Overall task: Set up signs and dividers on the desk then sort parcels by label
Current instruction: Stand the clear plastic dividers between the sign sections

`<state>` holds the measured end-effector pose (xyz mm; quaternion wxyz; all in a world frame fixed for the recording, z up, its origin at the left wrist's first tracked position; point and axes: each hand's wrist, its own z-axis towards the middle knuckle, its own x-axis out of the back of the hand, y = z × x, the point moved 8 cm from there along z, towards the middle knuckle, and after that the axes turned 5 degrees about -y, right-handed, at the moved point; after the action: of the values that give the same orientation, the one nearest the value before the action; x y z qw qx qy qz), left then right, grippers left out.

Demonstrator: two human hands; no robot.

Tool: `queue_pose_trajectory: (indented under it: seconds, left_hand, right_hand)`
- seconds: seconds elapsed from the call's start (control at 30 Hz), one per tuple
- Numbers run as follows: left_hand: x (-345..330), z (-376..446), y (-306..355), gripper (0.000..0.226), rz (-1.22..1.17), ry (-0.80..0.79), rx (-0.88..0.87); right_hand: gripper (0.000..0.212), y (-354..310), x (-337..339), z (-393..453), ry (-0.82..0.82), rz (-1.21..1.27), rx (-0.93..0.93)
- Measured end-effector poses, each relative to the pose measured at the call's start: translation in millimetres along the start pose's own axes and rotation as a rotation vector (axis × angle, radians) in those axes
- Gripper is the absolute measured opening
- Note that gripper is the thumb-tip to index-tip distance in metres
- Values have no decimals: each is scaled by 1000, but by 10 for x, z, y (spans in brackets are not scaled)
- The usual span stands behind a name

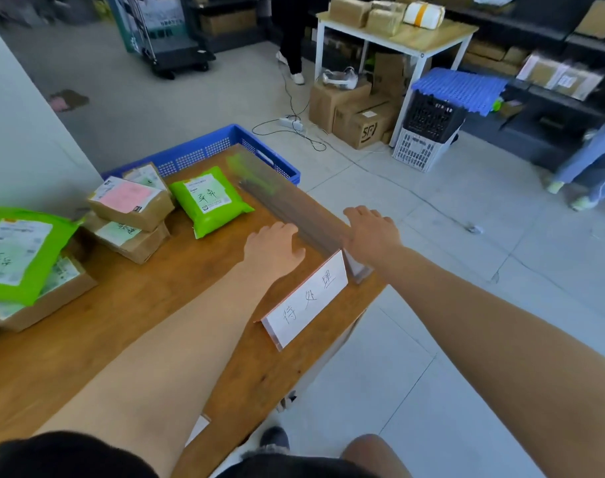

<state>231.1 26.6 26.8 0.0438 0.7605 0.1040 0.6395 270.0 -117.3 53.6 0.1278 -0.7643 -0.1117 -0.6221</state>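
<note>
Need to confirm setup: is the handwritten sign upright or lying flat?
Upright: the handwritten sign stands as a tent on the desk, its written face tilted up.

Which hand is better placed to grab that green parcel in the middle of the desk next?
Probably the left hand. It rests on the desk on the same side of the clear divider as the green parcel. The right hand is on the divider's far side, near the desk edge.
</note>
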Motion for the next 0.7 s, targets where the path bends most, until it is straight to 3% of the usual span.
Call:
queue_pose_trajectory:
  seconds: [0.2,0.37,0.5,0.7]
  left_hand:
    - [-181,377,49,48,-164,-16,169]
    - [-324,486,153,50,-405,-24,329]
    - [-414,523,250,53,-566,-6,436]
    - [-502,553,392,60,-602,15,520]
  right_hand:
    - [31,141,-315,590,-214,153,129]
    - [44,72,-318,776,-264,323,344]
    - [43,98,-502,952,-379,412,380]
    - [40,156,-632,1061,-428,474,415]
